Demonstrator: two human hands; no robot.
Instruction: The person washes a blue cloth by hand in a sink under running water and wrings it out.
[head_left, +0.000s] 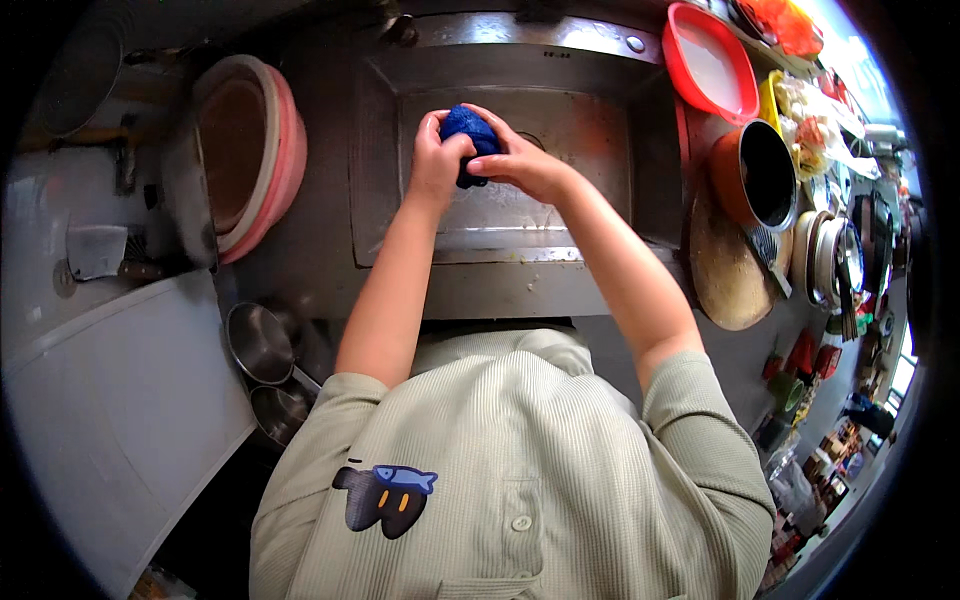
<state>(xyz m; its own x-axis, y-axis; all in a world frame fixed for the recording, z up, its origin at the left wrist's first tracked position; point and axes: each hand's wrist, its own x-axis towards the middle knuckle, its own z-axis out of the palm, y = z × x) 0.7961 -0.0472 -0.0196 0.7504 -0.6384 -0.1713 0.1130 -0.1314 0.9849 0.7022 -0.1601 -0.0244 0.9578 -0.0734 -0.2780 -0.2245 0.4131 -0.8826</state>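
Note:
A bunched blue cloth is squeezed between my two hands over a metal sink. My left hand wraps its left side, with the thumb across the front. Around the right side curls my right hand, its fingers over the top and its thumb underneath. A dark part of the bundle shows below the thumbs. The palms and the cloth's inner folds are hidden. The sink's drain is partly covered by my right hand.
Left of the sink leans a pink basin; a cleaver hangs farther left. Steel pots sit lower left. On the right are a red basin, an orange-brown pot, a round wooden board and stacked bowls.

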